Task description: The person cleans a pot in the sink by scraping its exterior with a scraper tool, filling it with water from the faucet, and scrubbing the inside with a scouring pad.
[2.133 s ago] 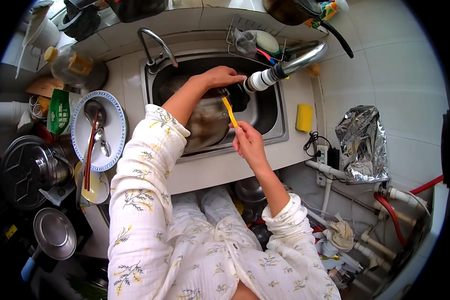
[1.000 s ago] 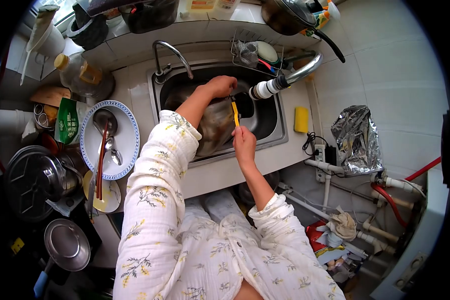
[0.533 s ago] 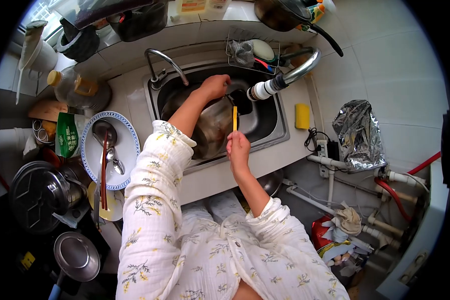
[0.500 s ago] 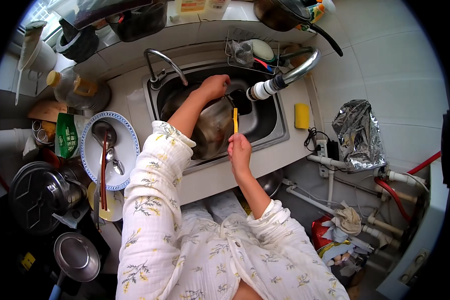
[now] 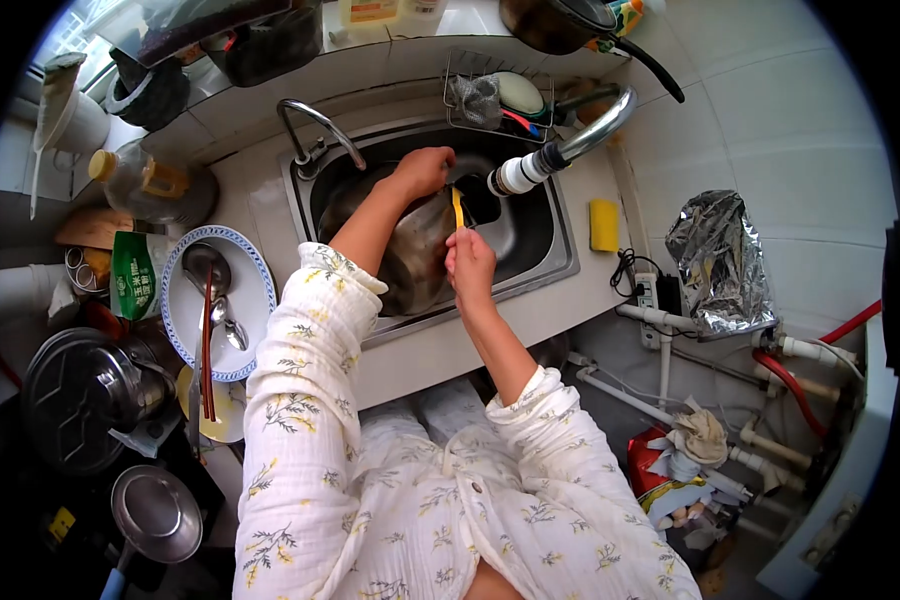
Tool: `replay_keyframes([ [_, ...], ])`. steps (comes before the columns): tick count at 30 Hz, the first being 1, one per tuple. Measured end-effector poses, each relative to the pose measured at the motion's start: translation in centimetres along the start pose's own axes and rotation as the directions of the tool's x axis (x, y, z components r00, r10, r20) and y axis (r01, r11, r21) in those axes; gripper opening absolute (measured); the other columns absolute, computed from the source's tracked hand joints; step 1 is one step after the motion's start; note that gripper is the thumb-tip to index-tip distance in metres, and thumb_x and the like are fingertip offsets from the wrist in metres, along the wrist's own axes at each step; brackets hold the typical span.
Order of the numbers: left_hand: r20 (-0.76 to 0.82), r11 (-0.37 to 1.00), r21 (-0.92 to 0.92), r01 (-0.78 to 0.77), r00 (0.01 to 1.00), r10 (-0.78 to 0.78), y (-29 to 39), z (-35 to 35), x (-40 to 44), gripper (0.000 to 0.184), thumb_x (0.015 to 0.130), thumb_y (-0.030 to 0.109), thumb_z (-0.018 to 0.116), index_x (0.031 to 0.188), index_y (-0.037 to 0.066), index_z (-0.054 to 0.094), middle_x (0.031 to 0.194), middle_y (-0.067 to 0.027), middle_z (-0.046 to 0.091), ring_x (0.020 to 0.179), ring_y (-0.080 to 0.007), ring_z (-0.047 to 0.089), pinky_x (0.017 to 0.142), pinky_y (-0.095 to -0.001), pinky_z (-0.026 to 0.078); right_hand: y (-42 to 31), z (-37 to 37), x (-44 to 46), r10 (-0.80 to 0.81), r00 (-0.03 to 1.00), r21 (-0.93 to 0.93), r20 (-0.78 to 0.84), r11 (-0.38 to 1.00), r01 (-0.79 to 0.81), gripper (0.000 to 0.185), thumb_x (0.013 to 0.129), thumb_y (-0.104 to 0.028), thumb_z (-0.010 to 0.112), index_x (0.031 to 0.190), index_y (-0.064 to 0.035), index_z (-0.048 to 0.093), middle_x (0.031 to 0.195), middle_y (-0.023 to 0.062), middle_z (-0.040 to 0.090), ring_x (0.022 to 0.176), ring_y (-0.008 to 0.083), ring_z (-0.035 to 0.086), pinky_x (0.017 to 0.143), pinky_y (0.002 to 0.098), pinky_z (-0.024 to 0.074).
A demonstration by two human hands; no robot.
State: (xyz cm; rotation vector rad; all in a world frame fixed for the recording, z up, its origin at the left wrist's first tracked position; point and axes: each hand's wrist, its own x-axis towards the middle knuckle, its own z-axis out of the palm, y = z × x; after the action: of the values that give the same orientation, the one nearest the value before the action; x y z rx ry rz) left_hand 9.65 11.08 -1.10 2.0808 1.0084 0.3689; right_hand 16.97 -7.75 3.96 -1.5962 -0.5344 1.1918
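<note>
A large metal pot [image 5: 410, 255] lies tilted in the sink, its brownish, stained side towards me. My left hand [image 5: 425, 172] is closed at the pot's far edge; the fingertips are partly hidden. Between the fingers of my right hand [image 5: 470, 265] is a slim yellow tool [image 5: 458, 208], held upright. The tool's tip is at the right edge of the pot, and its exact kind is not clear. Beyond my left hand, a chrome faucet [image 5: 320, 118] arches over the basin.
The steel sink [image 5: 560, 235] has a thick spout [image 5: 560, 155] over its right side. A yellow sponge [image 5: 603, 225] lies on the right counter. Behind stands a wire rack [image 5: 500, 95]. At left, a blue-rimmed bowl [image 5: 170, 300] holds a ladle, spoon and chopsticks.
My right hand has moved up and slightly left with the yellow tool, bringing its tip to the pot's edge. My left hand stays at the pot. The view has shifted slightly.
</note>
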Motion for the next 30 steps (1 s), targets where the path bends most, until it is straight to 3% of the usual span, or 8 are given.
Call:
replay_keyframes([
  [2, 0.008, 1.000, 0.000, 0.004, 1.000, -0.004, 0.3, -0.2, 0.0, 0.027, 0.076, 0.010, 0.051, 0.101, 0.008, 0.061, 0.100, -0.0174, 0.063, 0.097, -0.0348, 0.058, 0.084, -0.0424, 0.046, 0.3, 0.0, 0.2, -0.048, 0.999, -0.041, -0.023, 0.998, 0.047, 0.031, 0.096, -0.028, 0.045, 0.076, -0.0049, 0.052, 0.050, -0.0023, 0.041, 0.038, 0.0056, 0.033, 0.037, 0.0234, 0.0258],
  [6, 0.006, 1.000, -0.006, 0.012, 1.000, -0.012, 0.7, -0.4, 0.0, 0.026, 0.076, 0.010, 0.052, 0.100, 0.008, 0.061, 0.100, -0.0172, 0.063, 0.097, -0.0347, 0.058, 0.084, -0.0423, 0.046, 1.4, -3.2, -2.1, -0.134, 0.990, -0.335, -0.036, 0.935, 0.115, 0.033, 0.096, -0.025, 0.044, 0.072, -0.0029, 0.052, 0.048, -0.0002, 0.043, 0.042, 0.0062, 0.040, 0.040, 0.0240, 0.0305],
  [10, -0.009, 1.000, 0.010, 0.003, 1.000, -0.002, 0.4, -0.1, -0.1, 0.026, 0.076, 0.010, 0.052, 0.100, 0.008, 0.061, 0.099, -0.0168, 0.063, 0.097, -0.0345, 0.059, 0.084, -0.0422, 0.046, 0.2, -1.0, 0.3, -0.274, 0.961, -0.352, 0.032, 0.897, 0.267, 0.032, 0.095, -0.022, 0.044, 0.071, -0.0025, 0.052, 0.047, 0.0005, 0.043, 0.041, 0.0068, 0.041, 0.040, 0.0243, 0.0308],
  [11, -0.005, 1.000, 0.014, 0.009, 1.000, -0.009, 0.4, -0.2, -0.2, 0.026, 0.076, 0.010, 0.052, 0.100, 0.008, 0.061, 0.099, -0.0167, 0.063, 0.096, -0.0345, 0.059, 0.083, -0.0422, 0.046, 0.5, -0.5, 0.7, -0.261, 0.965, -0.264, 0.027, 0.929, 0.259, 0.032, 0.095, -0.023, 0.044, 0.071, -0.0032, 0.052, 0.047, -0.0001, 0.042, 0.040, 0.0069, 0.040, 0.040, 0.0249, 0.0303],
  [14, -0.020, 1.000, 0.000, 0.009, 1.000, -0.009, 0.3, -0.2, -0.2, 0.025, 0.076, 0.010, 0.053, 0.100, 0.008, 0.061, 0.099, -0.0164, 0.064, 0.096, -0.0342, 0.059, 0.083, -0.0420, 0.046, 1.8, -1.7, -0.9, -0.236, 0.972, -0.291, -0.005, 0.930, 0.225, 0.031, 0.095, -0.025, 0.044, 0.073, -0.0045, 0.051, 0.047, -0.0014, 0.040, 0.040, 0.0060, 0.037, 0.038, 0.0238, 0.0278],
  [17, -0.032, 1.000, 0.007, 0.010, 0.999, -0.010, 0.3, -0.1, -0.2, 0.025, 0.077, 0.011, 0.053, 0.100, 0.008, 0.059, 0.096, -0.0178, 0.063, 0.094, -0.0358, 0.058, 0.081, -0.0424, 0.046, 0.9, -2.4, -3.0, 0.040, 0.999, 0.020, -0.009, 0.999, -0.040, 0.029, 0.096, -0.026, 0.044, 0.075, -0.0063, 0.050, 0.048, -0.0029, 0.038, 0.039, 0.0048, 0.034, 0.036, 0.0217, 0.0247],
  [27, -0.024, 0.999, 0.017, 0.038, 0.999, -0.038, 0.4, -0.1, -0.3, 0.026, 0.075, 0.011, 0.054, 0.100, 0.009, 0.062, 0.098, -0.0157, 0.064, 0.096, -0.0336, 0.059, 0.083, -0.0417, 0.046, -0.8, -0.1, -3.6, 0.222, 0.975, 0.292, -0.027, 0.934, -0.205, 0.024, 0.095, -0.024, 0.042, 0.079, -0.0069, 0.046, 0.050, -0.0033, 0.035, 0.037, 0.0049, 0.028, 0.034, 0.0215, 0.0209],
  [30, -0.019, 0.998, 0.024, 0.051, 0.999, -0.051, 0.6, -0.1, -0.1, 0.026, 0.075, 0.011, 0.054, 0.099, 0.009, 0.062, 0.099, -0.0156, 0.064, 0.096, -0.0336, 0.059, 0.083, -0.0414, 0.046, -1.2, 1.0, -1.8, 0.191, 0.981, 0.386, -0.047, 0.909, -0.159, 0.023, 0.095, -0.023, 0.042, 0.080, -0.0062, 0.045, 0.050, -0.0027, 0.034, 0.036, 0.0059, 0.026, 0.034, 0.0219, 0.0207],
])
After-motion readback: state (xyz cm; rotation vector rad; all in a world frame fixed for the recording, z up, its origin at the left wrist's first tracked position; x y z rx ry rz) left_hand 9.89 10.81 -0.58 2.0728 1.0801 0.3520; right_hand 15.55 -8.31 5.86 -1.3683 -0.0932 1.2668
